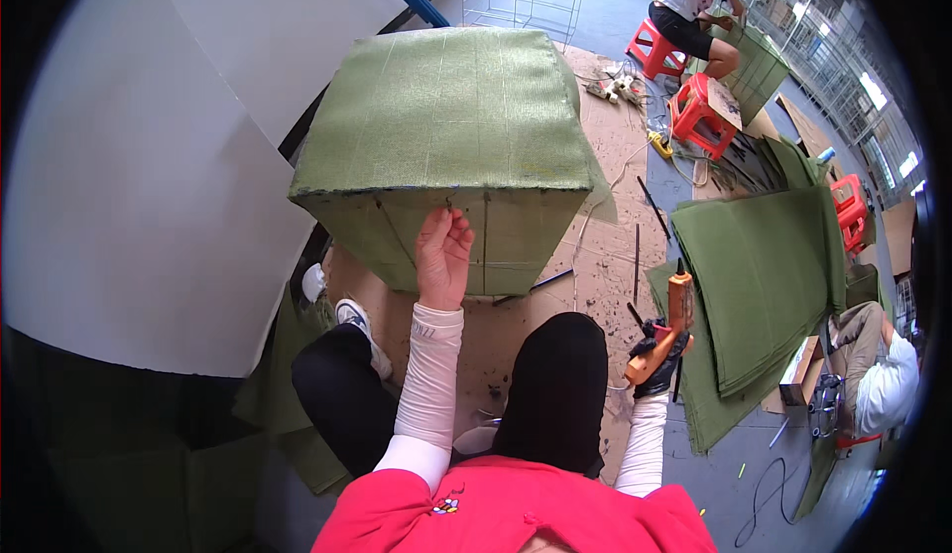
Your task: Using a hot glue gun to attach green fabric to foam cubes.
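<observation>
A large box-shaped frame covered in green mesh cloth point(446, 107) stands in front of me. Along its near top edge runs a dark, bluish seam. My left hand point(443, 260), bare with a white sleeve up to the wrist, is closed in a pinch at the middle of that edge. A small dark bit shows at its fingertips, too small to name. Off to the right, my right hand point(654, 357) wears a black glove and is closed round an orange glue gun point(679, 305), its dark nozzle pointing up and away from the box.
Brown cardboard point(605, 265) covers the floor, with dark scraps and thin black rods on it. Stacked green mesh sheets point(759, 275) lie at right. Beyond are red stools point(702, 117) and a seated person point(694, 7); another person point(883, 374) sits far right. White board point(149, 156) rises at left.
</observation>
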Available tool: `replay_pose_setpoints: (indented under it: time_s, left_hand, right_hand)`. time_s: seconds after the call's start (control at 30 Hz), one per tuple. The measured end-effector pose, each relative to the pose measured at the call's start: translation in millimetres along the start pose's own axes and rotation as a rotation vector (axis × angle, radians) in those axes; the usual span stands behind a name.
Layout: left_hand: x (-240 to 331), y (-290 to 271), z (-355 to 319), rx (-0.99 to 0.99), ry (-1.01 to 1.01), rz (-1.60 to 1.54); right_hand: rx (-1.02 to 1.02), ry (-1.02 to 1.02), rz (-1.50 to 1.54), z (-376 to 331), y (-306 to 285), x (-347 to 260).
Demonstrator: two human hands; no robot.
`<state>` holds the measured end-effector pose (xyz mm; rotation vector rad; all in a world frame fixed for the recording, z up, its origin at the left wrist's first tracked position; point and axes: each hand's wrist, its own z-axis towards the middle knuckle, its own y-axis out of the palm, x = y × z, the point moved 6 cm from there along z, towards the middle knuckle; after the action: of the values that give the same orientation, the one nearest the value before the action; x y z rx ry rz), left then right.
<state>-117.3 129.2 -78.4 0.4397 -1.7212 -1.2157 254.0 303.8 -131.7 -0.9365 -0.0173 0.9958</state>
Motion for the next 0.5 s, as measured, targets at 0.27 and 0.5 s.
replay_pose_setpoints:
  time_s: [0.27, 0.5]
  left_hand:
    - [-7.5, 3.1, 7.2, -0.213, -0.105, -0.171]
    - [-14.9, 3.4, 13.3, -0.200, -0.112, -0.263]
  right_hand:
    - [-0.083, 0.660, 0.742, -44.9, 27.6, 55.7]
    - [-0.148, 0.140, 0.017, -10.3, -8.8, -14.7]
